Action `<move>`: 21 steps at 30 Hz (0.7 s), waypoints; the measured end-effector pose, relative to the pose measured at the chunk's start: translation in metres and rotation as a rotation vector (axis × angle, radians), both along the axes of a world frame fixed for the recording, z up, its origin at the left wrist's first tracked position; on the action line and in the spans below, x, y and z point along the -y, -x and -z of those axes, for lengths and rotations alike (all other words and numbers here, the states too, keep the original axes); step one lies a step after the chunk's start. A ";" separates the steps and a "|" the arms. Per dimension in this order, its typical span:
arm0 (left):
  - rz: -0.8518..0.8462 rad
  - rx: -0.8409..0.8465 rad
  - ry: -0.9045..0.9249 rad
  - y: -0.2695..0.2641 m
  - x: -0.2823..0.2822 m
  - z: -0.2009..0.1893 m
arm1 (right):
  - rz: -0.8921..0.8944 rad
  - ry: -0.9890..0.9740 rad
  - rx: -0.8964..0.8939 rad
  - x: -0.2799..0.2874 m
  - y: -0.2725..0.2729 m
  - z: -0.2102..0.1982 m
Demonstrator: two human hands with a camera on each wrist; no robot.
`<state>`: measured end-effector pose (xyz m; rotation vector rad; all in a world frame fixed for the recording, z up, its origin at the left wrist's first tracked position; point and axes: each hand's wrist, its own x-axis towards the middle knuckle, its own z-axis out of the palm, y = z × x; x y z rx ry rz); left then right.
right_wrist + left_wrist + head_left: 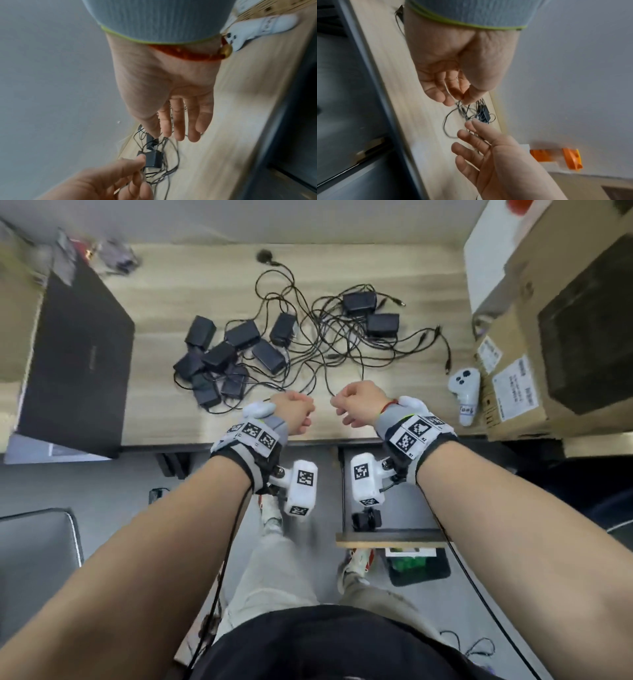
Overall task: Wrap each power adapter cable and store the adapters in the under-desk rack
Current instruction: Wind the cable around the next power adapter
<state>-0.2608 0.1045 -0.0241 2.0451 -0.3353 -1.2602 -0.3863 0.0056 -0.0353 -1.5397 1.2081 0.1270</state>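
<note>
Several black power adapters (222, 354) lie in a heap at the desk's left middle, and two more (371, 314) sit further right. Their thin black cables (329, 350) sprawl tangled between them. My left hand (298, 409) is near the desk's front edge. In the left wrist view my left hand (462, 100) pinches one thin cable (447, 119) between thumb and finger. My right hand (342, 409) is close beside it, with fingers (178, 121) nearly straight. A cable strand runs across the fingers (471, 136). The under-desk rack (390, 539) is pulled out below, with one adapter (366, 520) in it.
A black box (75, 364) fills the desk's left side. Cardboard boxes (513, 371) stand along the right. A white controller (466, 392) lies beside them near my right hand. A grey chair seat (37, 559) is at the lower left, and my legs are under the desk.
</note>
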 end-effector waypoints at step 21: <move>0.351 0.361 -0.275 -0.279 0.016 0.055 | -0.130 0.097 -0.170 -0.014 -0.278 0.040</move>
